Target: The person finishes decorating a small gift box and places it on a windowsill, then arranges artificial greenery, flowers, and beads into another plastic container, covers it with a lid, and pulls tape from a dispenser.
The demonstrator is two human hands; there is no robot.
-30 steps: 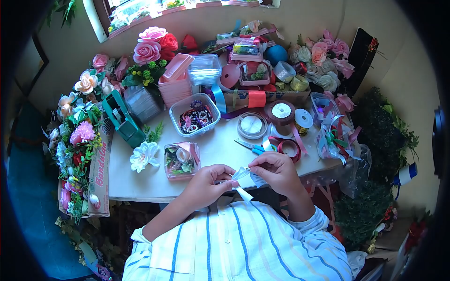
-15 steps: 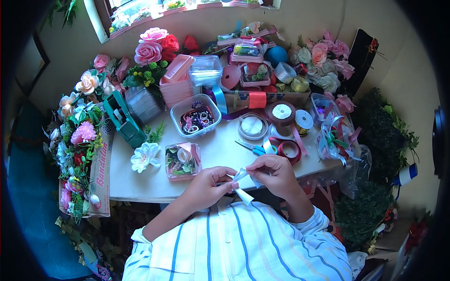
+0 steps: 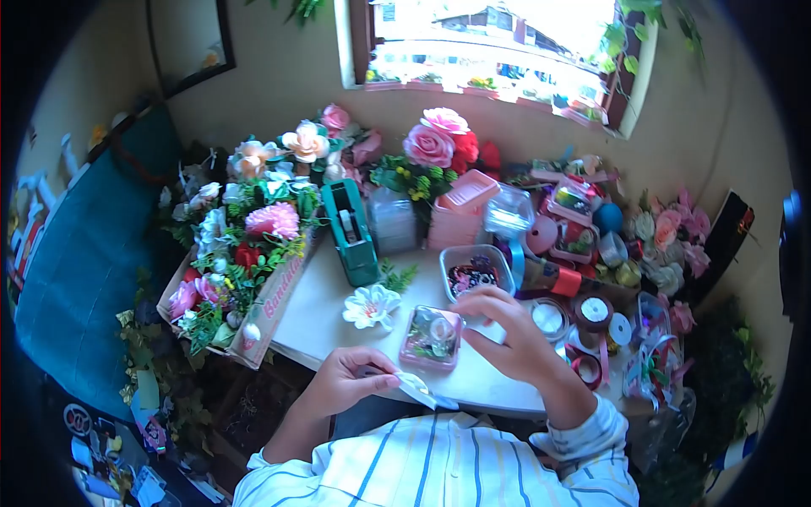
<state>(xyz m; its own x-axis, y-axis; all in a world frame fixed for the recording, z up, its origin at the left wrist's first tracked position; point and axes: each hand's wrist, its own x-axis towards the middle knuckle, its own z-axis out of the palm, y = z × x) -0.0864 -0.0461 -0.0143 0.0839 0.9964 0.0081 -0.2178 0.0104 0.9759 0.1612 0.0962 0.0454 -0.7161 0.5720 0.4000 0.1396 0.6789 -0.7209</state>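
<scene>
A piece of folded white ribbon hangs from the pinched fingers of my left hand, just in front of the table edge. My right hand is raised over the table with its fingers apart and nothing visible in them. It is close to the right side of a small pink-based clear box with flowers inside. A clear container of beads lies just beyond my right hand. Left of the box rests a white artificial flower.
A green tape dispenser stands near a cardboard box full of artificial flowers. Ribbon spools and a container of ribbon bows are at the right. Pink boxes are stacked at the back.
The view has turned left and up. My right hand has let go of the white ribbon and moved over the table; my left hand still holds it.
</scene>
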